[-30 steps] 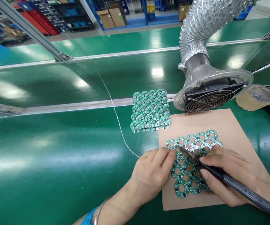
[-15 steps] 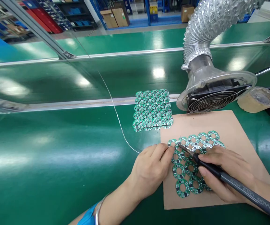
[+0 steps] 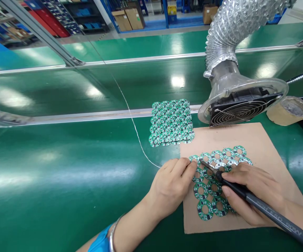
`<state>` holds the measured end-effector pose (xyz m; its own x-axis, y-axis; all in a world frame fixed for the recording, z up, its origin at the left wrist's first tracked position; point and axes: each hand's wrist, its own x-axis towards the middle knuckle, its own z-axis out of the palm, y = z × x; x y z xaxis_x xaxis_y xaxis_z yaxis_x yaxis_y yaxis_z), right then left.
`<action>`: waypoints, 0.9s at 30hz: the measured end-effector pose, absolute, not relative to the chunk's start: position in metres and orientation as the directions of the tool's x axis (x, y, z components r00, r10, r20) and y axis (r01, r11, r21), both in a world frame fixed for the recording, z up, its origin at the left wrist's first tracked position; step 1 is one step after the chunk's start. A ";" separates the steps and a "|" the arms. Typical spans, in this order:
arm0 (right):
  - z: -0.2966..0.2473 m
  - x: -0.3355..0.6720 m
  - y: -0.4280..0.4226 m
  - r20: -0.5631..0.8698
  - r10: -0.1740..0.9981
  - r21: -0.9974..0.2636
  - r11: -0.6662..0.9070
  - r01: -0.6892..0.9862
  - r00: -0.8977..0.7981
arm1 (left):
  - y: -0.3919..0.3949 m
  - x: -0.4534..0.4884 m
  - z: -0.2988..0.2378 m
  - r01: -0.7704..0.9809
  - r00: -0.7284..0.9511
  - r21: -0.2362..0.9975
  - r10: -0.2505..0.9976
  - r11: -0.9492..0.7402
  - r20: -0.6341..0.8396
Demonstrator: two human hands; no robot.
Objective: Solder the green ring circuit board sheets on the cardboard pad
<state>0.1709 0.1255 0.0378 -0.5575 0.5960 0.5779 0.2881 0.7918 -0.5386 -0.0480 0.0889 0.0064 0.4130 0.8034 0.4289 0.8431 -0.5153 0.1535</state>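
Observation:
In my right hand (image 3: 253, 192) is a black soldering iron (image 3: 272, 213), held like a pen, its tip down at the upper left of a panel of ring-shaped green circuit boards (image 3: 204, 207). The panel lies on a tan cardboard sheet (image 3: 264, 147), partly hidden under my right hand. Close to the iron's tip, my left hand (image 3: 173, 185) pinches a thin solder wire (image 3: 138, 134) at the panel's top left ring. The wire's working end is covered by my fingers. From the hand, the wire trails up and away to the left.
A stack of similar circuit panels (image 3: 171, 122) sits beyond the cardboard. Over the right side hangs a fume extractor fan (image 3: 242, 110) on a silver flexible duct (image 3: 227, 31). A roll of tape (image 3: 289, 110) stands beside it. A metal rail (image 3: 101, 116) crosses the green bench (image 3: 48, 182).
My left hand has shifted very slightly right and up, drawing the solder wire with it. The soldering iron stays almost in the same place.

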 end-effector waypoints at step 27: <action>0.044 0.171 0.129 0.540 0.655 -0.582 0.744 0.328 -0.529 | 0.093 -0.050 0.007 0.805 0.315 0.334 0.830 -0.490 0.460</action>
